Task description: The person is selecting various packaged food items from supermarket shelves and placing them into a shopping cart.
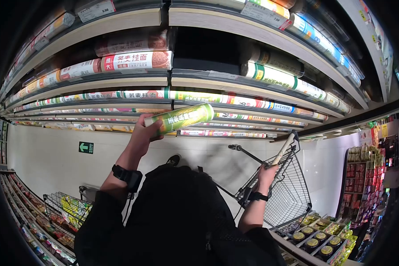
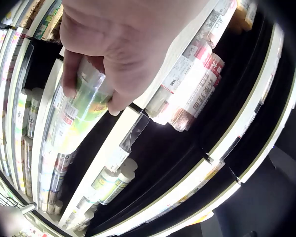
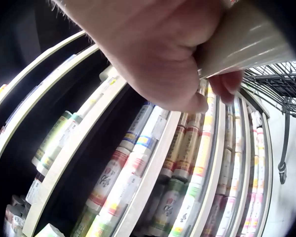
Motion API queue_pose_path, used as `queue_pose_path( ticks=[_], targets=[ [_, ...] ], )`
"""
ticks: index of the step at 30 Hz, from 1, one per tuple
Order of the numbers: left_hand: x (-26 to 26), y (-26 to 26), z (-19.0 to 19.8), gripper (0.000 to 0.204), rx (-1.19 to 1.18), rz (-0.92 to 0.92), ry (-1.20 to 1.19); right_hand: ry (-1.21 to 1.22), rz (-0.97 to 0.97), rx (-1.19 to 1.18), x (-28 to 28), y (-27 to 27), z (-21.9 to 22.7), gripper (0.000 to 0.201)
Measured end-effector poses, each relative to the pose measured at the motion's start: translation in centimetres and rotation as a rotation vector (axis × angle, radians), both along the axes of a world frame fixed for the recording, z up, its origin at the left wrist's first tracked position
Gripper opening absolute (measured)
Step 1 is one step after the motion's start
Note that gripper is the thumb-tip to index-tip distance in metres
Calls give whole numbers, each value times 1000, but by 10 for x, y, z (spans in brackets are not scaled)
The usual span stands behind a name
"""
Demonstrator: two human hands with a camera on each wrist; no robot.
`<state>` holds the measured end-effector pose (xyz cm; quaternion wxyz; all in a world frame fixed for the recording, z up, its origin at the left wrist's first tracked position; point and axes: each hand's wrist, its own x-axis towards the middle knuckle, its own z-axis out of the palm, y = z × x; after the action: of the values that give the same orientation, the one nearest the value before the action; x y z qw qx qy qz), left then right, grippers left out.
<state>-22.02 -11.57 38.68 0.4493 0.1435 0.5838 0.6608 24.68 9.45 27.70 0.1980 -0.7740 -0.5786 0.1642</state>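
My left hand [image 1: 143, 135] grips one end of a green and yellow roll of packaged dried noodles [image 1: 188, 118], held in front of the lower shelves in the head view. In the left wrist view, thumb and fingers wrap the clear end of that noodle roll [image 2: 84, 116], whose white label faces out. On the right, my right hand [image 1: 267, 174] holds the pale handle [image 1: 283, 150] of a wire shopping cart [image 1: 290, 193]. The right wrist view shows its fingers curled round the thick, smooth handle [image 3: 251, 42]; part of the grip is hidden behind the palm.
Shelves [image 1: 208, 82] packed with noodle rolls run across the front, with a dark gap on an upper one. A second wire cart [image 1: 60, 206] holding yellow packs stands lower left. Jars [image 1: 312, 243] sit lower right. A green arrow sign [image 1: 86, 147] marks the pale floor.
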Motion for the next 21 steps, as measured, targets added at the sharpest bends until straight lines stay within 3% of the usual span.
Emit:
queue_pose_path(
  ticks=[2,5,11,18,21],
  targets=[
    [-5,0,-7,33,10,17,-12,-21,13,-74,-3,4,3,78],
    [-18,10,-14,37,12,-13,-45,-40,59,4,8,7,-21,74],
    [-31,44,-16,36,13,-38,-134,-11,148,93,-1,-14,-27,72],
    [-38,66,-7,36,-3,-91,-140,-28,221,15,-12,-39,-10,63],
    [-44,72,-16,39,-31,-136,-111,-61,190,-9,-9,-47,-5,51]
  ],
)
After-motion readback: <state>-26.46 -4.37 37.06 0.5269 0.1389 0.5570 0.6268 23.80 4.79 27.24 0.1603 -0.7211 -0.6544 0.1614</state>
